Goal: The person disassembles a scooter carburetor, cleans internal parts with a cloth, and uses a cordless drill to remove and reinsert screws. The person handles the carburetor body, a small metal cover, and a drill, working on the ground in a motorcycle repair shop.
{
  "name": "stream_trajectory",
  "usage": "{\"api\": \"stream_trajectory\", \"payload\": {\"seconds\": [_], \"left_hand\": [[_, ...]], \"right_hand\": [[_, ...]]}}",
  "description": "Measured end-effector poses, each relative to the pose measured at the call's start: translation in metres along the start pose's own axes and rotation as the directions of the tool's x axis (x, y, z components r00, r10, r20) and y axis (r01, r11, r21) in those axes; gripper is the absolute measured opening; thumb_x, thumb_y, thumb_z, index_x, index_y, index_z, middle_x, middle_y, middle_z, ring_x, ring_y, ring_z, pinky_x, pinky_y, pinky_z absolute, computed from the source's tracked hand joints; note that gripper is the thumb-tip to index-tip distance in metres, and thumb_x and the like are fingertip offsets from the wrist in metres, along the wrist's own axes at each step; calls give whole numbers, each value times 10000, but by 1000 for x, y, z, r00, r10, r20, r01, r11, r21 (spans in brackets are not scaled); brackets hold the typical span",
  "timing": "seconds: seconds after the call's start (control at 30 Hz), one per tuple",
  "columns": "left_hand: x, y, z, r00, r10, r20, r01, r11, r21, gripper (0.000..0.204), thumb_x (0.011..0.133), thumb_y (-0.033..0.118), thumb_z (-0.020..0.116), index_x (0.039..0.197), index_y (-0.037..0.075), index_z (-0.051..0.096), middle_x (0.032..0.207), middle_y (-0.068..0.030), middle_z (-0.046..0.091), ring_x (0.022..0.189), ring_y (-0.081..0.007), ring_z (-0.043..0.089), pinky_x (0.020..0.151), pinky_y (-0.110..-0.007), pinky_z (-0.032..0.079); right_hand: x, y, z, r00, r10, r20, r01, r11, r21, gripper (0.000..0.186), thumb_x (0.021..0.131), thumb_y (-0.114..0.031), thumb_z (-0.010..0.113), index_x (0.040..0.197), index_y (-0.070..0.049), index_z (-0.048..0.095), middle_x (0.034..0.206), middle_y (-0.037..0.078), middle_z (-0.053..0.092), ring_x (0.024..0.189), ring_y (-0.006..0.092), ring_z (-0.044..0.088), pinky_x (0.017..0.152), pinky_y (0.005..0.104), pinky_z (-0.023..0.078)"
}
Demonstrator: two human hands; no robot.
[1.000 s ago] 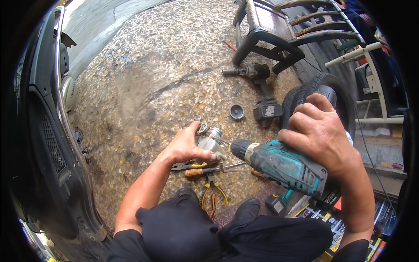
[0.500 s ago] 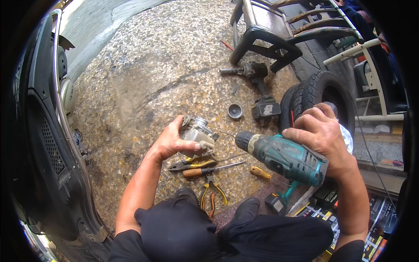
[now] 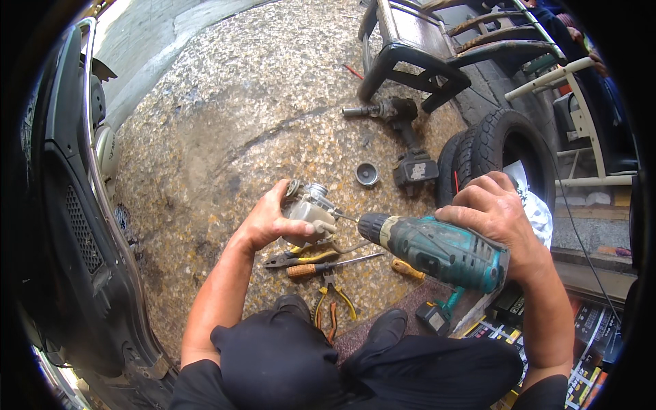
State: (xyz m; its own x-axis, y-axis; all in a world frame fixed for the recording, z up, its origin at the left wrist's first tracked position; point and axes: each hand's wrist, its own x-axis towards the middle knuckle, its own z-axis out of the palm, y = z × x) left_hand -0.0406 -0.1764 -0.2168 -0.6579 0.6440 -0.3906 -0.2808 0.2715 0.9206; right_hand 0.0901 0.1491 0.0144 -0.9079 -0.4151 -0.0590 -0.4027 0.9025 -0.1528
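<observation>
My left hand (image 3: pixel 270 219) is closed around a small carburetor-like metal part (image 3: pixel 311 217) with a pale, dull lower body and a round metal disc on top. My right hand (image 3: pixel 495 212) grips a teal and black cordless drill (image 3: pixel 437 251) by its body from the far side. The drill's handle and battery (image 3: pixel 434 318) extend toward my knees. Its thin bit points left and meets the right side of the metal part; whether it has entered cannot be made out. My right palm is hidden.
Below the part lie pliers (image 3: pixel 301 258), an orange-handled screwdriver (image 3: pixel 311 268), yellow-handled cutters (image 3: pixel 328 283) and a yellow-handled tool (image 3: pixel 408 268). Farther off are a round metal cup (image 3: pixel 367 174), an impact wrench (image 3: pixel 408 140), tires (image 3: pixel 488 140) and a wooden chair (image 3: pixel 417 58). A dark vehicle panel (image 3: pixel 85 232) stands left.
The drill has moved left with my right hand, bringing its bit up to the metal part. My left hand and the part have stayed nearly still.
</observation>
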Motion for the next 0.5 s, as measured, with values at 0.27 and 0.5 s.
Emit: {"api": "stream_trajectory", "payload": {"seconds": [0.27, 0.5], "left_hand": [[1, -3, -1, 1000, 7, 27, -4, 993, -119, 1294, 516, 370, 964, 1508, -151, 316, 1413, -274, 550, 1319, -353, 539, 1148, -399, 405], [0, 0, -1, 999, 22, 34, -20, 998, -63, 1287, 531, 380, 960, 1508, -155, 316, 1415, -275, 553, 1327, -347, 541, 1143, -397, 414]], "right_hand": [[-6, 4, 2, 1000, 8, -17, -8, 1000, 30, 446, 678, -365, 771, 1051, -120, 776, 882, 49, 658, 885, 238, 631, 851, 431, 425], [-6, 2, 3, 1000, 29, -1, -29, 997, 68, 477, 664, -356, 780, 1074, -113, 771, 885, 57, 660, 882, 246, 629, 848, 425, 428]]}}
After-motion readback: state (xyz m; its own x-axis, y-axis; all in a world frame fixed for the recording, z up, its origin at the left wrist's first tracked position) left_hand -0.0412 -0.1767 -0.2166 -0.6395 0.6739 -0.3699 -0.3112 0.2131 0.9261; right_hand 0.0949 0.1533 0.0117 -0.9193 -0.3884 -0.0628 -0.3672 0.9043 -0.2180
